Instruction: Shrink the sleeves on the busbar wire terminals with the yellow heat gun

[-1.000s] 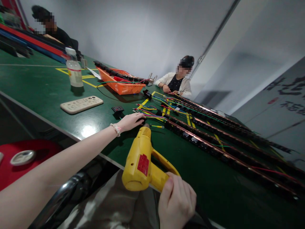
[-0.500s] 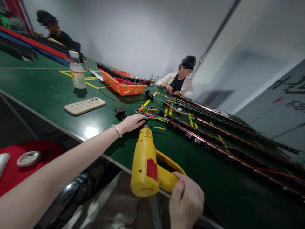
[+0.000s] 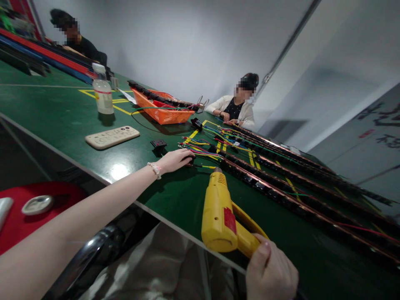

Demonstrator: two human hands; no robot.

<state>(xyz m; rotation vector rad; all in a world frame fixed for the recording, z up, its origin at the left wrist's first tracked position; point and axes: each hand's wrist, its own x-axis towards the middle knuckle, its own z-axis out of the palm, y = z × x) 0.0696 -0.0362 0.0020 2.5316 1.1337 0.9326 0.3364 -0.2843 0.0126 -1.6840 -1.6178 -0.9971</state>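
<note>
My left hand, with a beaded bracelet at the wrist, rests low over the green table with its fingers closed round wires at their ends; what lies under the palm is hidden. From beneath this hand a yellow-green wire sticks out to the right. A black connector block is just behind the wrist. My right hand grips the handle of a yellow heat gun. The gun's nozzle points away from me, close to the tip of the yellow-green wire and right of my left fingers.
Long black and copper bars run across the right side. An orange basket holds another bar. A bottle and a beige phone stand or lie at left. Two people sit beyond the table; a red stool is below left.
The heat gun has moved right in my right hand, its nozzle shifting from beside my left fingers toward the yellow-green wire's tip. My left hand has stayed nearly in place.
</note>
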